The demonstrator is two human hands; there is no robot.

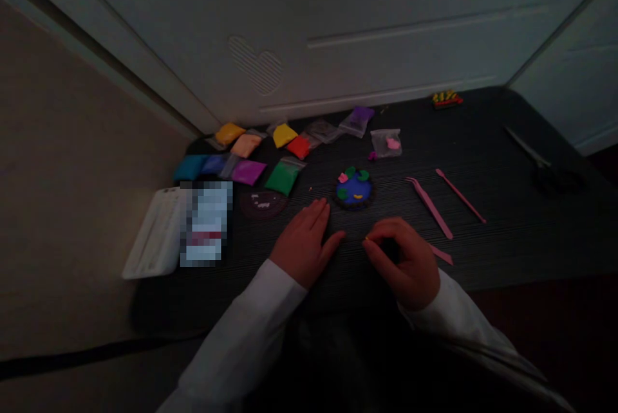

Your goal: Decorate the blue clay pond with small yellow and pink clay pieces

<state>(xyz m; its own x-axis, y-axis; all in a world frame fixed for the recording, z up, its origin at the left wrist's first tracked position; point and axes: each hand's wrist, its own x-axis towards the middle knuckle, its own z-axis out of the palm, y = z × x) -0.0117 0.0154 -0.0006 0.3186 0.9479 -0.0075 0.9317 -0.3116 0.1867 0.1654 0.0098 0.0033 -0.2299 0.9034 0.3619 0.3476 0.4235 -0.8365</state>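
My left hand [304, 239] lies flat on the dark table with its fingers stretched out, just left of a small clay pond [355, 189]. The pond is a blue disc with a dark rim, green leaf shapes, a pink flower and a small yellow piece on it. My right hand [403, 262] is pinched at thumb and forefinger, below and right of the pond. A tiny yellow bit of clay [366, 238] shows between those fingertips. Pink tweezers [431, 208] lie right of the pond, and another pink tool [441, 253] is partly hidden behind my right hand.
Clay packets, including a green packet [284, 177] and a purple packet [358, 121], lie along the back left. A pink stick tool [460, 195] and scissors [541, 161] are at the right. A white tray [157, 233] stands left. The white panel [386, 20] rises behind the table.
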